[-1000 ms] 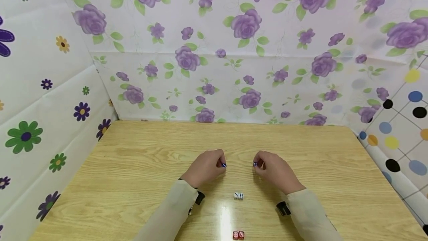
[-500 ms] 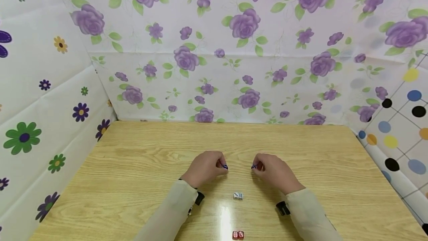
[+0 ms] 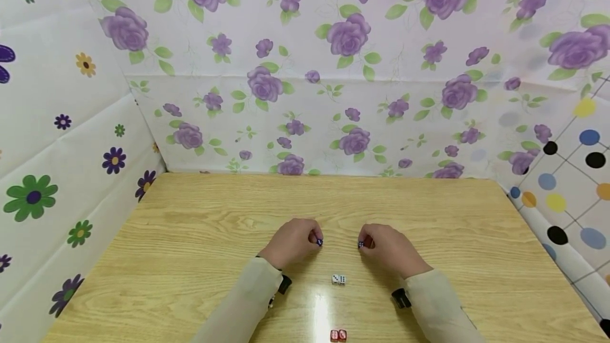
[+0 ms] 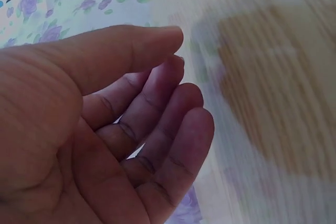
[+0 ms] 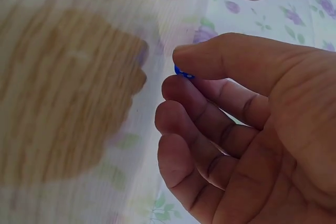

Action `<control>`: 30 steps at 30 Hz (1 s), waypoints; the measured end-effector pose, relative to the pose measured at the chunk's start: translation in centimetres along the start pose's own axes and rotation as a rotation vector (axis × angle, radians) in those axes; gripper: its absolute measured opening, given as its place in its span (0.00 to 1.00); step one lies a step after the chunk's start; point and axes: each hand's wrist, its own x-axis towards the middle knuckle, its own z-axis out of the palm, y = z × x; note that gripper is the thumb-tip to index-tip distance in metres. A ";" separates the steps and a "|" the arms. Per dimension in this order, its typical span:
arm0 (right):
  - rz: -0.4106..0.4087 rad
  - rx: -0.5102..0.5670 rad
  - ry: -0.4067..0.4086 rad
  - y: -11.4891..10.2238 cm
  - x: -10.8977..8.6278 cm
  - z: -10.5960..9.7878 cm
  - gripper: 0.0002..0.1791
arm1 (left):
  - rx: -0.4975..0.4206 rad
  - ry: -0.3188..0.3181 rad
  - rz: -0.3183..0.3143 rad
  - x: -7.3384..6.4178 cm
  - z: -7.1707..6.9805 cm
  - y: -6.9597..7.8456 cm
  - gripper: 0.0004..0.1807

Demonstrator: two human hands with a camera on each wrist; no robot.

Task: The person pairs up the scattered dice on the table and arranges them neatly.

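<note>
Both hands low over the middle of the bench (image 3: 200, 237), facing each other with a small gap between. Left hand (image 3: 290, 245) pinches a blue die (image 3: 319, 242) between thumb and fingertips; its own wrist view hides the die behind the thumb, but the right wrist view catches it at the top edge. Right hand (image 3: 388, 250) pinches a second blue die (image 3: 360, 244), seen clearly in the right wrist view as a blue sliver (image 5: 182, 72) under the thumb tip. So each grip is narrow, closed on a die.

White dice pair (image 3: 339, 279) sits on the bench just nearer the person, between the wrists. Red dice pair (image 3: 339, 335) lies further back toward the person, at the near edge.

Judgement: the dice are tiny, so a fingertip pinch is right; keep the hands low so a released die doesn't bounce or roll. Watch the sleeves near the white pair.

Room: plenty of bare bench ahead and to both sides; floral walls (image 3: 333, 120) close off the far edge and the sides.
</note>
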 end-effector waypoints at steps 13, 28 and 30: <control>-0.022 -0.014 -0.022 -0.2 0.1 0.6 0.07 | 0.060 -0.039 -0.008 0.5 0.8 0.2 0.03; -0.085 -0.003 -0.032 -1.0 1.0 1.1 0.07 | 0.085 -0.073 0.020 2.1 1.3 1.0 0.02; -0.084 0.001 -0.032 -0.8 1.0 1.0 0.06 | 0.080 -0.075 0.012 2.1 1.3 1.1 0.03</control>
